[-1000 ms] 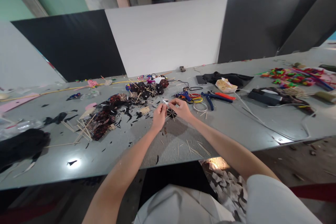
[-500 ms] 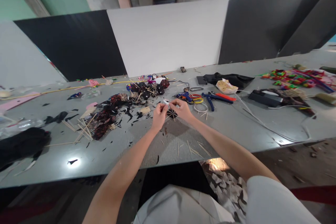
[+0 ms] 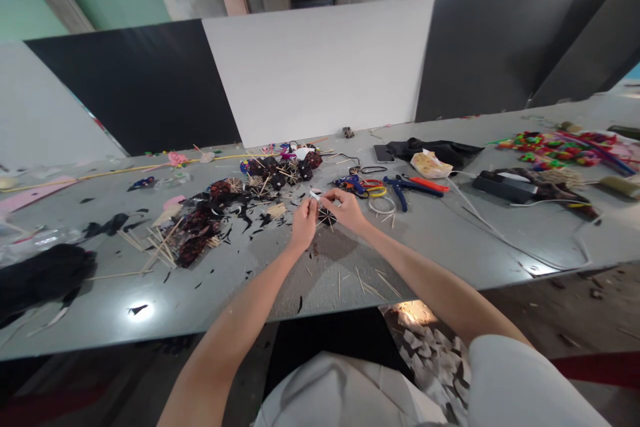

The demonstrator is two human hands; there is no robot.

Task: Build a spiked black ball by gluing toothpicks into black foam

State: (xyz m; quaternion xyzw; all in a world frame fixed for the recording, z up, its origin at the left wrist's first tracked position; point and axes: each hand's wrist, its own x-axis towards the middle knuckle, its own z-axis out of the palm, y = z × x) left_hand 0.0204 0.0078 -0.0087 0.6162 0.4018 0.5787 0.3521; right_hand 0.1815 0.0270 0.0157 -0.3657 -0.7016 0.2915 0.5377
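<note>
My left hand (image 3: 303, 221) is closed, its fingertips pinching a small white strip (image 3: 315, 193) that pokes up above them. My right hand (image 3: 346, 209) meets it from the right, thumb and fingers pinched together at the strip's edge; its tips are partly hidden. Just below the fingers lies a black disc with light wooden sticks (image 3: 327, 217) spread out like spokes. Left of my left hand is a small pile of short sticks (image 3: 277, 211). Similar black pieces with stick spokes (image 3: 270, 177) are heaped behind it.
Blue-handled pliers (image 3: 397, 192), an orange-handled tool (image 3: 429, 185) and a coil of pale wire (image 3: 382, 205) lie to the right. Loose sticks (image 3: 370, 285) lie near the table's front edge (image 3: 320, 312). Dark patterned fabric (image 3: 197, 233) and black scraps sit left. Upright panels (image 3: 325, 73) stand behind.
Both hands stay in almost the same place. The fingers have shifted slightly around the white strip, and the right fingertips have moved a little.
</note>
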